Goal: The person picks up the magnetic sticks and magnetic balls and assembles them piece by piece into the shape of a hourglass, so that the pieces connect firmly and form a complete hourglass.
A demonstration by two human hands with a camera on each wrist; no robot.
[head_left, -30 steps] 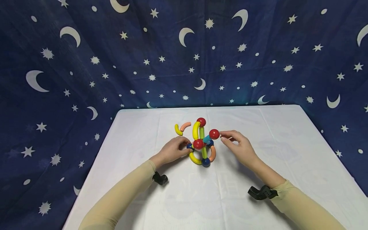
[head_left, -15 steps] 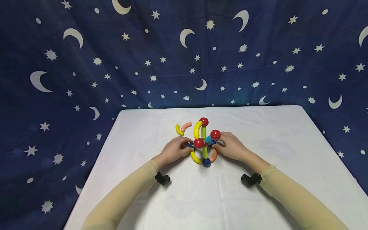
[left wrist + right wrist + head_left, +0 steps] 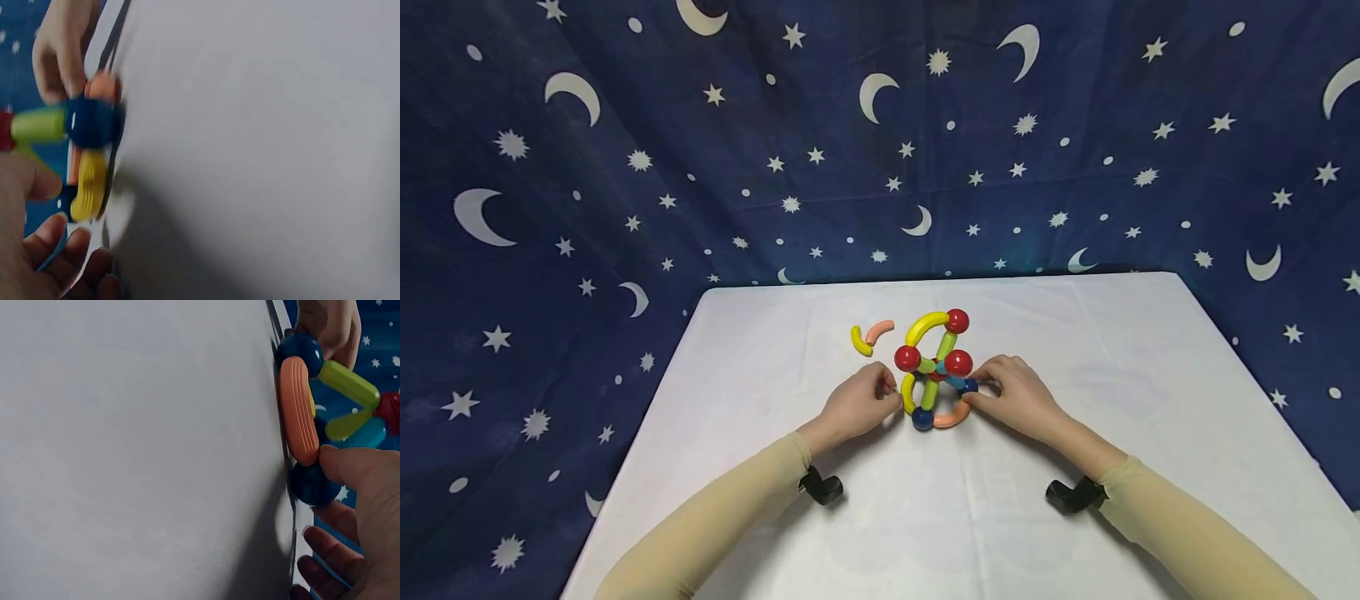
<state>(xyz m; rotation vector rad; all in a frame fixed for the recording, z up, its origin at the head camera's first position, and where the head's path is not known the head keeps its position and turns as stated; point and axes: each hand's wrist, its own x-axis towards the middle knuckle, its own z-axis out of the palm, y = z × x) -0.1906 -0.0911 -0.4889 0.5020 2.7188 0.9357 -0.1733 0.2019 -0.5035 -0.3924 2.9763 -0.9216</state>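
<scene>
A magnetic stick-and-ball structure (image 3: 931, 392) stands on the table in the head view. It has red balls (image 3: 957, 362) above, dark blue balls (image 3: 922, 418) at its base, green and light blue straight sticks, and yellow and orange curved sticks. At the right of the base my right hand (image 3: 1018, 400) pinches a dark blue ball (image 3: 314, 484) between thumb and fingers, beside an orange curved stick (image 3: 299, 411). My left hand (image 3: 857, 407) is at the left side, its fingers loosely bent and parted near the yellow curved stick (image 3: 91, 184), apparently holding nothing.
Beyond the left hand lie a loose yellow curved stick (image 3: 860, 341) and a loose orange curved stick (image 3: 880, 330), their ends close together. A white cloth covers the table (image 3: 895, 533). Behind it hangs a dark blue curtain (image 3: 820, 108) with moons and stars.
My right hand has come in from the right and taken hold of a base ball. The structure has turned, its tall yellow curve swinging rightward. My left hand has let go of its ball.
</scene>
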